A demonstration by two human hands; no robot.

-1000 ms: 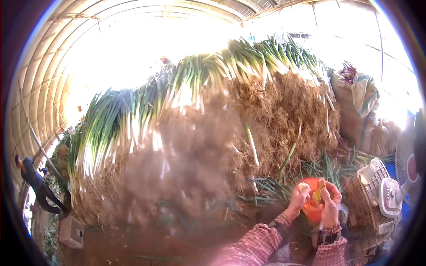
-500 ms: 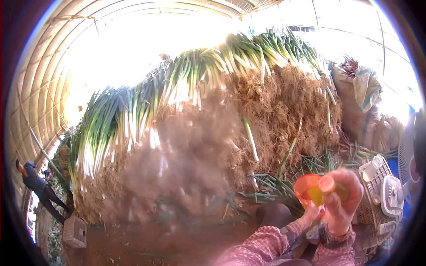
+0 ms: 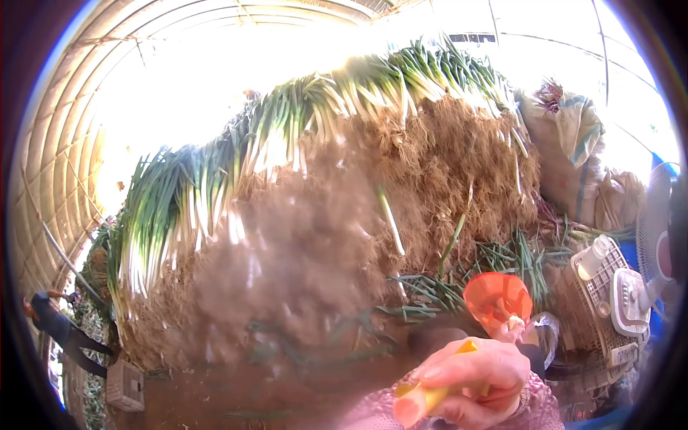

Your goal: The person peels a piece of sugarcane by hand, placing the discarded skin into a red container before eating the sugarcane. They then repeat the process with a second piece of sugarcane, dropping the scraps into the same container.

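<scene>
I see my right hand (image 3: pixel 469 380) close under the camera, fingers curled shut around a yellow item (image 3: pixel 430 395) whose end pokes out to the left; I cannot tell what it is. Just beyond it, my left hand (image 3: pixel 512 331) is mostly hidden, though its fingers are closed on the base of an orange cup (image 3: pixel 497 297), which is held up with its mouth tilted towards me. Behind the cup rises a big heap of scallions (image 3: pixel 322 201), roots facing me. To the right a bottle (image 3: pixel 593 256) lies on a basket (image 3: pixel 609 301), beside a fan (image 3: pixel 656 251). Another person (image 3: pixel 57 330) stands far left.
</scene>
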